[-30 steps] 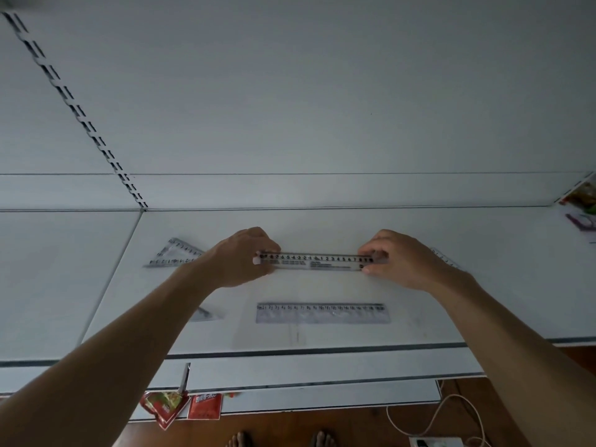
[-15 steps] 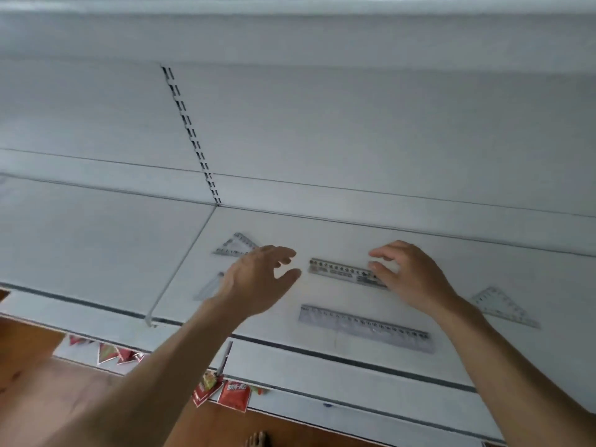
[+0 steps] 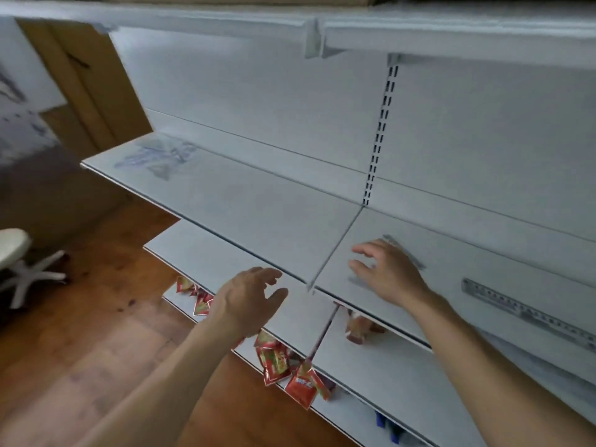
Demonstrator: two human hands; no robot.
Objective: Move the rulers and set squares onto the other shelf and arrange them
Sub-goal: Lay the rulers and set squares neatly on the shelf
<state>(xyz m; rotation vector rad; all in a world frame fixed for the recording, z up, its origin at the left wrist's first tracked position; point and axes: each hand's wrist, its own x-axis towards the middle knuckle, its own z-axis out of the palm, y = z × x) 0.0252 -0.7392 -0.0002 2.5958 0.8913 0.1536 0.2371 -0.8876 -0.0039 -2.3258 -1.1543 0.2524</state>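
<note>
Swinging left since half a second ago, the view shows both hands now empty. By the shelf seam [image 3: 335, 250], the left hand [image 3: 248, 301] hangs just left, fingers loosely spread; the right hand [image 3: 387, 272] hovers just right, fingers splayed. One ruler [image 3: 529, 312] lies flat farther right; a blurred pile [image 3: 154, 154] lies far left.

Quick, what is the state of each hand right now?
Left hand: open, holds nothing.
Right hand: open, fingers spread, holds nothing.
</note>
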